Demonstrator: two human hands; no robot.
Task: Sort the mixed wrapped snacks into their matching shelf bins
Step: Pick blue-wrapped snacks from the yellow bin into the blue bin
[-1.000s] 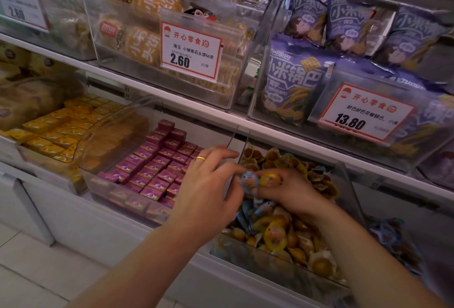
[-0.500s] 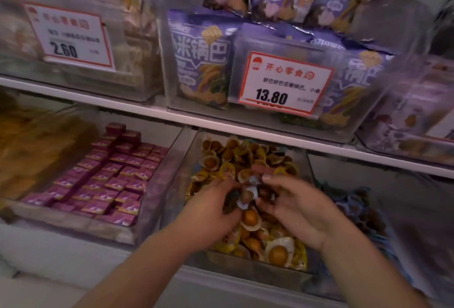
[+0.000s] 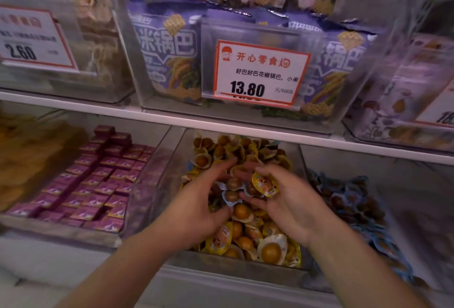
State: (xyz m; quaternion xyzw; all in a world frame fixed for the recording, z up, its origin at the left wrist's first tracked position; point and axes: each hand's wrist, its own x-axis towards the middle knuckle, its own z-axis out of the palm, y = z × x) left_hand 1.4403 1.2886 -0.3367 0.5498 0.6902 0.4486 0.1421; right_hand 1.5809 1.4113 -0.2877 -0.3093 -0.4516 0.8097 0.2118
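Right hand grips snacks, count unclear

Up top you've got purple snack bags standing upright in a clear tub, and a red-bordered price tag reading 13.80 clipped to its front. Off to your left, another price tag shows 2.60. A white shelf edge runs across beneath both. Far right, a third tag is cut off at the frame's edge, its number unreadable.
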